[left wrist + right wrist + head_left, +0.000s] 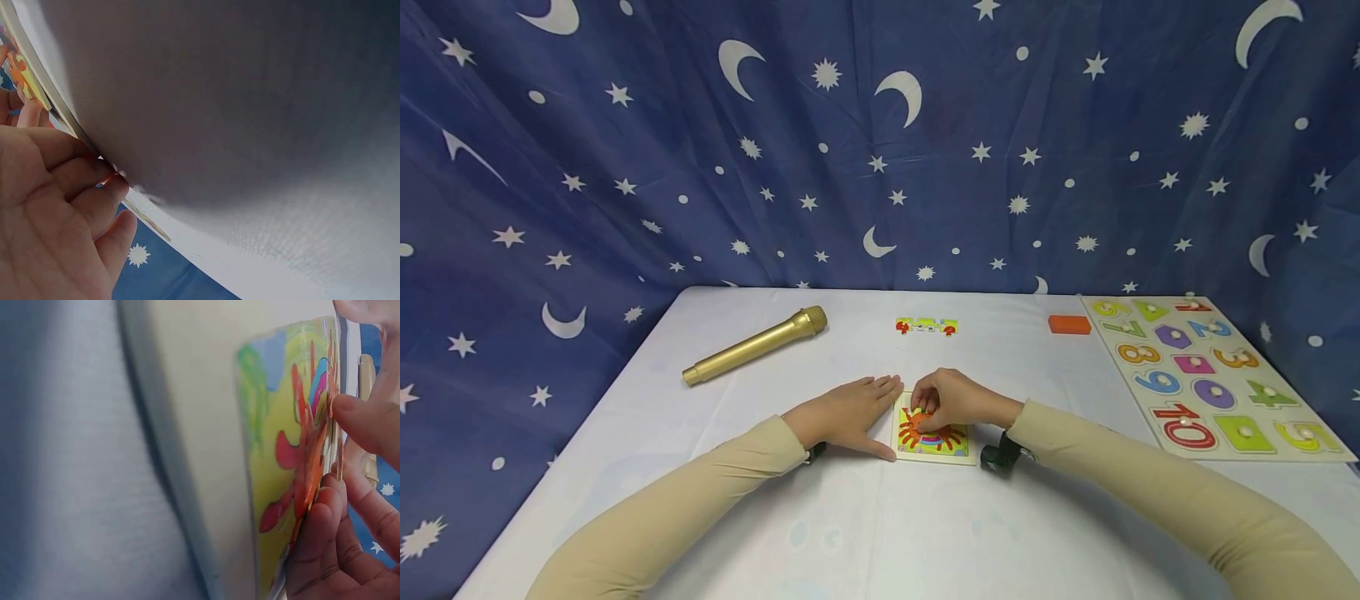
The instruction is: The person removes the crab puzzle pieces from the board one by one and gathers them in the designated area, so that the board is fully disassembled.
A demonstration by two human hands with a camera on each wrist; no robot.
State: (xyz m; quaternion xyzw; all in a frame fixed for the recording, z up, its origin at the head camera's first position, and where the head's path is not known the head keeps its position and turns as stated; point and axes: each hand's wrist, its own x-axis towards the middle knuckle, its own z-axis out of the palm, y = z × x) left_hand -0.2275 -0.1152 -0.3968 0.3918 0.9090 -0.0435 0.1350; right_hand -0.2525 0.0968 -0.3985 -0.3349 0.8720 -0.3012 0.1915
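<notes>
A small square puzzle board (955, 451) with an orange crab-like picture lies on the white table (880, 533) near the front middle. My left hand (850, 410) lies flat beside it, fingers straight, fingertips against the board's left edge. In the left wrist view the left hand's fingers (94, 187) touch the board's thin edge (34, 87). My right hand (951, 398) is over the board, its curled fingers pinching an orange puzzle piece (923, 422) down on the picture. Close up in the right wrist view, the fingers (365, 428) hold the orange piece (312, 465) on the board (269, 425).
A gold microphone (756, 343) lies at the back left. A short strip of joined puzzle pieces (927, 327) and an orange block (1070, 324) lie at the back. A number-and-shape peg board (1210, 375) fills the right side. A starry blue curtain (880, 142) hangs behind.
</notes>
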